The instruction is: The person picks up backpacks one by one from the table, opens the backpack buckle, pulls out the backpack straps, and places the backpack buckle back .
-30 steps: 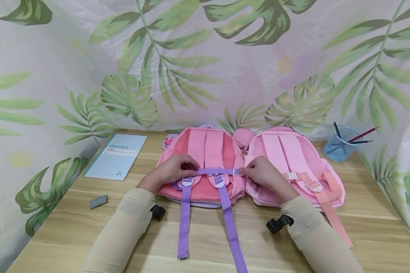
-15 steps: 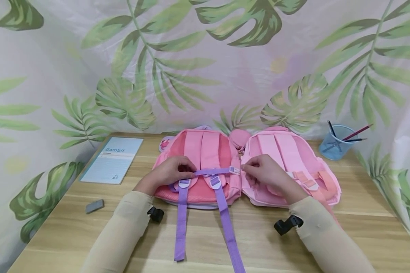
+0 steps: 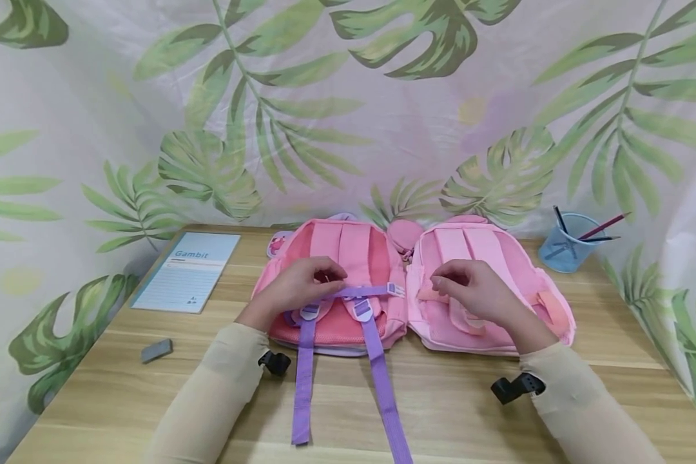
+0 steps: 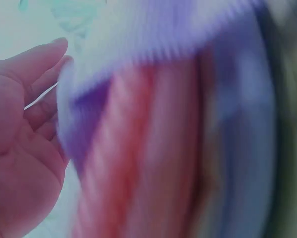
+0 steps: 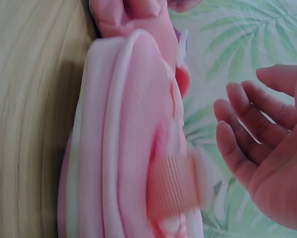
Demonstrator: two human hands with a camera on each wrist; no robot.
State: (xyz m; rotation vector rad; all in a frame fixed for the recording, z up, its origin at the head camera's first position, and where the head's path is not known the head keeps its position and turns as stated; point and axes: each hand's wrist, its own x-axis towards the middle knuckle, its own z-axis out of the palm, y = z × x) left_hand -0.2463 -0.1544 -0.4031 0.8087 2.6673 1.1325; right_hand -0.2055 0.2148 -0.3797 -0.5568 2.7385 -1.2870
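Observation:
In the head view, a coral-pink backpack [image 3: 281, 334] and a lighter pink backpack [image 3: 470, 343] lie side by side, shoulder straps up. My left hand [image 3: 301, 283] hovers over the left backpack, its loosely bent fingers near the left end of a purple cross strap [image 3: 368, 292] with a white buckle [image 3: 395, 290] at its right end. Over the right backpack is my right hand [image 3: 480, 291], relaxed and holding nothing; it hides part of that bag's orange webbing [image 3: 432, 295]. Both palms show uncurled in the wrist views, the right hand [image 5: 272, 139] apart from the bag.
Two purple webbing tails [image 3: 303, 399] trail toward the front. On the left lie a blue notebook [image 3: 180, 277] and a grey eraser [image 3: 156, 350]. A blue mesh pen cup [image 3: 565, 251] with pencils stands at the back right, before a leaf-print cloth [image 3: 301, 96].
My right hand has let go of the purple strap's buckle and moved right, over the lighter backpack. My left hand has loosened from the strap's left end and lifted slightly.

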